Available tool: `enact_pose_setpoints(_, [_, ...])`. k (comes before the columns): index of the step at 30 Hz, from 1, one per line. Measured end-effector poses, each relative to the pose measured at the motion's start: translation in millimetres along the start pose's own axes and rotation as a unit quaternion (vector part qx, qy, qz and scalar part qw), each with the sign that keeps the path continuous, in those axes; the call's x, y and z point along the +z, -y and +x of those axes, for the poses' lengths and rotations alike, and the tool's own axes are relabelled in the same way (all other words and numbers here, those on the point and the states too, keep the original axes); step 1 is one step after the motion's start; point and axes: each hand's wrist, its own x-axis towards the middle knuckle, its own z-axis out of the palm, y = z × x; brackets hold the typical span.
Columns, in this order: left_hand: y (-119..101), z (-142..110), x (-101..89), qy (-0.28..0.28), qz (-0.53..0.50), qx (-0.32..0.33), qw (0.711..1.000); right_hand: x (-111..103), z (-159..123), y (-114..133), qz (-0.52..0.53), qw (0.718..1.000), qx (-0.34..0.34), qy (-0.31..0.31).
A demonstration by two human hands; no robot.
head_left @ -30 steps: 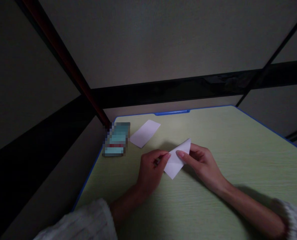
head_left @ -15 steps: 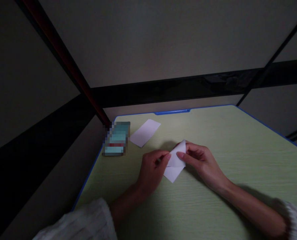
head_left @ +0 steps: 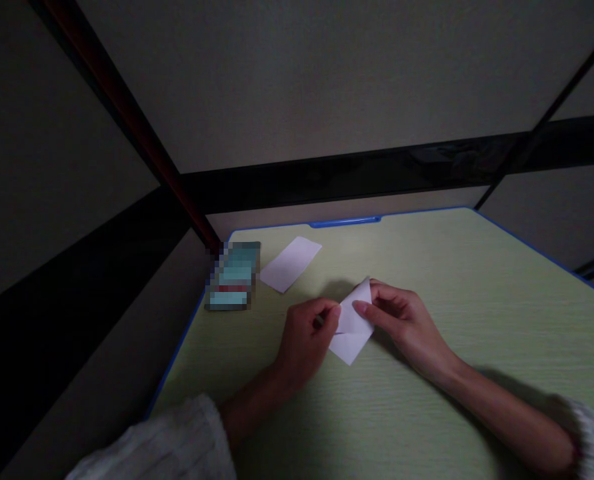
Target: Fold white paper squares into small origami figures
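Note:
A small white sheet of folded paper (head_left: pixel 355 320) is held between both hands, just above the table. Its top comes to a point and a lower corner hangs toward me, with a fold line across the middle. My left hand (head_left: pixel 309 333) pinches the paper's left edge between thumb and forefinger. From the other side, my right hand (head_left: pixel 407 317) grips it with the thumb on the front face and the fingers behind, partly hidden.
A second white piece of paper (head_left: pixel 291 264) lies flat on the pale green table (head_left: pixel 451 267). Left of it, near the table's blue edge, is a pixelated phone-like device (head_left: pixel 234 275). A blue strip (head_left: pixel 345 222) runs along the far edge, before a grey panelled wall.
The folded paper's lower corner has shifted very slightly to the right. Both hands keep their hold in nearly the same place.

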Motion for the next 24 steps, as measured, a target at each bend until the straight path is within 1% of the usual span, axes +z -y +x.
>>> enact_pose_setpoints(6, [2.6, 0.4, 1.8, 0.003, -0.073, -0.056, 0.996, -4.4, 2.3, -4.6, 0.026, 0.998, -0.002, -0.061])
enact_pose_setpoints(9, [2.9, 0.7, 2.0, -0.009, -0.077, -0.060, 0.995, -6.6, 3.7, -6.1, 0.045, 0.996, -0.003, -0.083])
enact_pose_setpoints(12, [2.8, 0.9, 1.5, -0.031, -0.065, -0.051, 0.996, -6.4, 4.5, -6.7, 0.057, 0.995, 0.014, -0.078])
enact_pose_setpoints(16, [3.1, 0.5, 0.3, -0.053, -0.020, -0.019, 0.998, -4.8, 4.3, -6.0, 0.082, 0.994, 0.028, -0.073])
enact_pose_setpoints(19, [4.8, 0.4, -0.4, -0.064, 0.000, -0.011, 0.998, -4.5, 3.3, -3.6, 0.116, 0.991, 0.014, -0.066])
enact_pose_setpoints(22, [7.6, 1.2, -0.7, -0.073, -0.001, -0.017, 0.997, -5.1, 2.5, -0.3, 0.150, 0.988, -0.003, -0.043])
enact_pose_setpoints(24, [9.1, 1.5, -0.7, -0.073, -0.005, -0.015, 0.997, -5.6, 2.3, 1.3, 0.147, 0.989, -0.006, -0.033])
